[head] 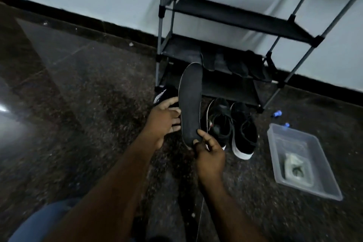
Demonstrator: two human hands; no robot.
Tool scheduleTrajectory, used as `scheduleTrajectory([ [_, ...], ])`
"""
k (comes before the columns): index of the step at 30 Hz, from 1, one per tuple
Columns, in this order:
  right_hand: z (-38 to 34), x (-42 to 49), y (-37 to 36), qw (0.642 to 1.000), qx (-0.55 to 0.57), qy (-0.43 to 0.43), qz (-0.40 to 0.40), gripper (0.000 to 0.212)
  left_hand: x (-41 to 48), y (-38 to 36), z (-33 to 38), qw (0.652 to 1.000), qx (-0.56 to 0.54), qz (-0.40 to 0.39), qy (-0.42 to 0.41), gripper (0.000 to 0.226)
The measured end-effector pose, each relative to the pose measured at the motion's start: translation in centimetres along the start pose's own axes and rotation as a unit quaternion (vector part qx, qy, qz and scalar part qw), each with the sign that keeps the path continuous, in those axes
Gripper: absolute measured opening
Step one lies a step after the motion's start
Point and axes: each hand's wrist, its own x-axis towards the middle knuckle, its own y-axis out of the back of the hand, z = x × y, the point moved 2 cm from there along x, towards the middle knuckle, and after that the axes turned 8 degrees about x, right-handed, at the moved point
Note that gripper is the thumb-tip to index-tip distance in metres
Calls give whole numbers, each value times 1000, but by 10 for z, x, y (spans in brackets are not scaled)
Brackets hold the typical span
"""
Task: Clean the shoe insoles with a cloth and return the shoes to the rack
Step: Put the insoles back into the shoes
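A long black insole stands almost upright in front of me, toe end up. My right hand pinches its heel end between thumb and fingers. My left hand has its fingers spread along the insole's left edge, touching it. Behind my left hand lies a black shoe with white trim, mostly hidden. Two black shoes with white soles stand side by side on the floor just right of the insole. A dark cloth hangs over the lower shelf of the black shoe rack.
A clear plastic tub with a pale crumpled item inside sits on the floor at the right. Small blue objects lie near the rack's right leg. The dark speckled floor stretches to the left; a pale wall runs behind the rack.
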Motion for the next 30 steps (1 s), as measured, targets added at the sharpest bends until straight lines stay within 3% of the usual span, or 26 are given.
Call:
scheduleTrajectory([
  [8,-55,122,-83,999,12,7,-34,23,65,1,49,999,30,-15,-23,54],
  [13,-72,191,-136,998,29,-35,-54,24,116,3,70,1000,17,-15,-15,43],
  [18,-75,234,-166,997,-50,-22,-55,42,160,4,81,1000,8,9,-17,37],
  [27,-65,277,-173,989,-142,40,-32,27,195,-11,85,999,33,17,-30,44],
  [30,-65,283,-174,987,-148,46,-38,28,200,-11,90,998,55,25,-25,21],
])
